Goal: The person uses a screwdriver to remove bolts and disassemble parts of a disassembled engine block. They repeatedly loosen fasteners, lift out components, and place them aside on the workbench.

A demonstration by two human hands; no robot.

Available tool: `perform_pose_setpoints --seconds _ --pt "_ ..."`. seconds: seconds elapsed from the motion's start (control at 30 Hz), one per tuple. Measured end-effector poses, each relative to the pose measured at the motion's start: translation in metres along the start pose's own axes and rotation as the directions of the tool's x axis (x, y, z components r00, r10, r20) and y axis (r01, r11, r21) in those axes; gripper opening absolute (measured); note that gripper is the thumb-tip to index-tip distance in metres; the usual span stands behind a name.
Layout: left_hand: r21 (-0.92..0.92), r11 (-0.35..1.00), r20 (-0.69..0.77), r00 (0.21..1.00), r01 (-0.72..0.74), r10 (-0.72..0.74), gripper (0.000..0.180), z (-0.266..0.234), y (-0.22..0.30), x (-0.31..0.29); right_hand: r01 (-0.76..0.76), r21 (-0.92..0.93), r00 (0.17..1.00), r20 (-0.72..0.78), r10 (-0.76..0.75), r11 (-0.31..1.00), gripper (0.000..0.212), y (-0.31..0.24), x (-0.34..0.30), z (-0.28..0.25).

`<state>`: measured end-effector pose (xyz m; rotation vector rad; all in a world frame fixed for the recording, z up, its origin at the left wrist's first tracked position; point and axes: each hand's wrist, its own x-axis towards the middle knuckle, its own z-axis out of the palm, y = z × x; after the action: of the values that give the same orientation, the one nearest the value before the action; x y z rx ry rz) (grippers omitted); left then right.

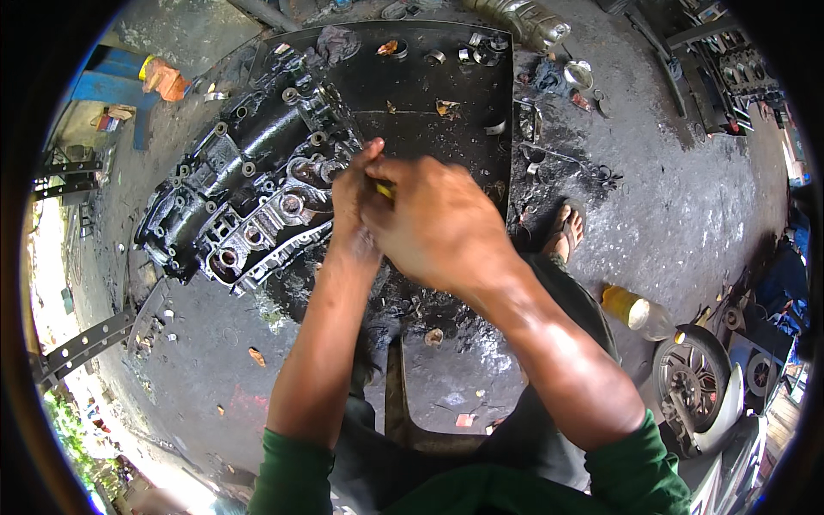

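Observation:
My two hands meet in the middle of the head view, beside the right edge of a dark, oil-wet engine block (pixel 257 137). Over the other lies my right hand (pixel 442 219), closed and slightly blurred. My left hand (pixel 345 197) is closed too, its thumb sticking up, most of its fingers hidden behind the right. Between them shows a bit of a yellow thing (pixel 385 189), too covered to name. The block's row of round openings faces up, near my left wrist. Both hands appear raised above the black metal tray (pixel 429 81).
Ring-shaped metal parts (pixel 435 57) and dry leaves lie on the tray. A large clear bottle (pixel 536 26) lies behind it. To the right, a bottle of yellow liquid (pixel 631 307) lies near a motorcycle wheel (pixel 691 373). My sandalled foot (pixel 566 230) stands right of the tray.

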<state>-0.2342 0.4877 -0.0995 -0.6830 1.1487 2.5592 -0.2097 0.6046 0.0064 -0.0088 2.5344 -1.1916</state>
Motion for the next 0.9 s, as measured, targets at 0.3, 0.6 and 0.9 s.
perform_pose_setpoints --seconds 0.3,0.6,0.9 --pt "-0.128 0.991 -0.133 0.989 0.045 -0.062 0.010 -0.002 -0.006 0.004 0.039 -0.078 0.998 0.058 -0.035 0.996 0.034 0.010 0.007 0.012" --pt "-0.156 0.985 -0.101 0.991 0.070 -0.086 0.007 0.000 0.000 -0.003 0.167 -0.190 0.985 -0.012 -0.173 0.967 0.026 0.004 -0.005 0.012" --pt "-0.290 0.957 -0.078 0.996 0.007 -0.031 0.006 -0.003 -0.002 -0.001 0.158 -0.266 0.985 -0.021 -0.169 0.951 0.032 -0.006 0.000 0.020"
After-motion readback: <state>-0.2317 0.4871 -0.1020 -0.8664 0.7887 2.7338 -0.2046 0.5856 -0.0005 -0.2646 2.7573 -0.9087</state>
